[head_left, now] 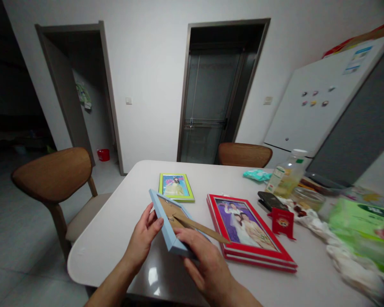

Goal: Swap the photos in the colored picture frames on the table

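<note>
A light blue picture frame (167,230) is held tilted above the table, its brown back facing up and a brown stand leg sticking out to the right. My left hand (145,234) grips its left edge between thumb and fingers. Around its lower right edge is my right hand (205,260), the thumb on the back near the stand. Behind it lies a green frame (176,187) with a picture of a person in a yellow dress. To the right, red frames (249,228) are stacked, the top one showing a group photo.
The white table (96,251) also bears a plastic bottle (286,175), a teal packet (257,175), a dark object (272,200), a small red stand (282,222), a glass bowl (308,198) and a green tissue pack (361,230). Wooden chairs stand left (56,172) and behind (245,154).
</note>
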A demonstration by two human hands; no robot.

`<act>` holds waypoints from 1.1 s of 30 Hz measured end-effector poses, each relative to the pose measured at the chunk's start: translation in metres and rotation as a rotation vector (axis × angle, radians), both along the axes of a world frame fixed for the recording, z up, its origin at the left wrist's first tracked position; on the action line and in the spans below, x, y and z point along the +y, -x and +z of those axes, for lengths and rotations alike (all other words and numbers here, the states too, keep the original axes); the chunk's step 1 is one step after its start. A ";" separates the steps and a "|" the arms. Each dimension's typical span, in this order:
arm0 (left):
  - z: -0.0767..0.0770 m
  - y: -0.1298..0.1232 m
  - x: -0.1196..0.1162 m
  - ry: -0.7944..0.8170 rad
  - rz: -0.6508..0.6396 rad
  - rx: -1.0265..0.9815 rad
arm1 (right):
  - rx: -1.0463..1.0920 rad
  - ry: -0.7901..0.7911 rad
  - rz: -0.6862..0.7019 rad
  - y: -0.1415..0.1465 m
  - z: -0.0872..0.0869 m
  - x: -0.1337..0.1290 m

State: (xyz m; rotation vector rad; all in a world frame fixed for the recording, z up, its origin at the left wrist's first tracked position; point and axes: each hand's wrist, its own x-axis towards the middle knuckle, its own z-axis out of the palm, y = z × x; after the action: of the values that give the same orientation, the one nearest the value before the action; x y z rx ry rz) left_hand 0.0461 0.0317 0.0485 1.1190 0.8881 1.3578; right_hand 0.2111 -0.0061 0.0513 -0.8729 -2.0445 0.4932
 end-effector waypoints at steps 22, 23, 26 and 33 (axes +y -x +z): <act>-0.080 0.021 0.018 -0.135 0.136 0.999 | -0.312 0.070 -0.244 0.001 -0.052 0.045; -0.079 0.020 0.017 -0.124 0.131 0.975 | -0.325 0.076 -0.310 -0.008 -0.051 0.053; -0.078 0.015 0.015 -0.131 0.123 0.924 | -0.438 0.127 -0.398 -0.024 -0.050 0.072; -0.086 0.013 0.016 -0.198 0.139 0.946 | -0.527 0.151 -0.496 -0.023 -0.060 0.087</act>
State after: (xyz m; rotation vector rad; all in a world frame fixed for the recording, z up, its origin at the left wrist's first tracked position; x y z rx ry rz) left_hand 0.0336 0.0481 -0.0373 1.9391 1.5367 1.0008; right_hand 0.2339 0.0807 -0.0091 -1.6850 -2.1476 0.1456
